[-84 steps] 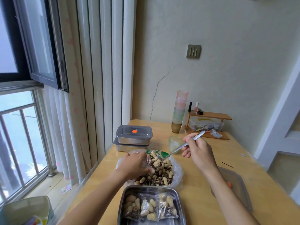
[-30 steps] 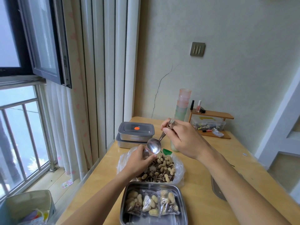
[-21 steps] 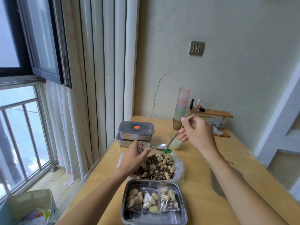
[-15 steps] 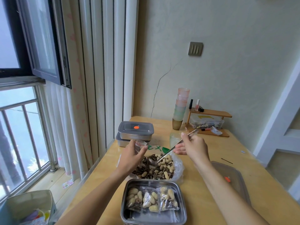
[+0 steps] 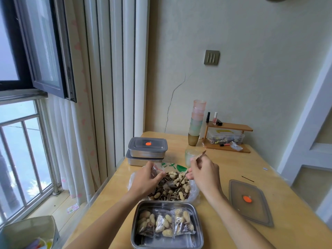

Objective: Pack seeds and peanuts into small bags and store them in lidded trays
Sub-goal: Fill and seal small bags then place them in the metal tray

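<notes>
A large plastic bag (image 5: 193, 194) lies open on the wooden table, holding a pile of striped seeds and peanuts (image 5: 173, 190). My left hand (image 5: 146, 178) holds a small clear bag (image 5: 156, 171) at the pile's left edge. My right hand (image 5: 203, 172) grips a metal spoon (image 5: 181, 179) whose bowl is dug into the pile. In front of the pile stands an open steel tray (image 5: 168, 242) with three filled small bags (image 5: 165, 223) lying side by side in it.
A grey lid with an orange dot (image 5: 250, 201) lies to the right of the tray. Two lidded steel trays (image 5: 147, 150) are stacked at the back left. A cloudy cup (image 5: 191, 156), stacked cups (image 5: 196, 121) and a wooden shelf (image 5: 229, 137) stand behind.
My right hand swung the spoon up to the small bag, away toward the cup, then down into the pile. My left hand kept the small bag beside the pile.
</notes>
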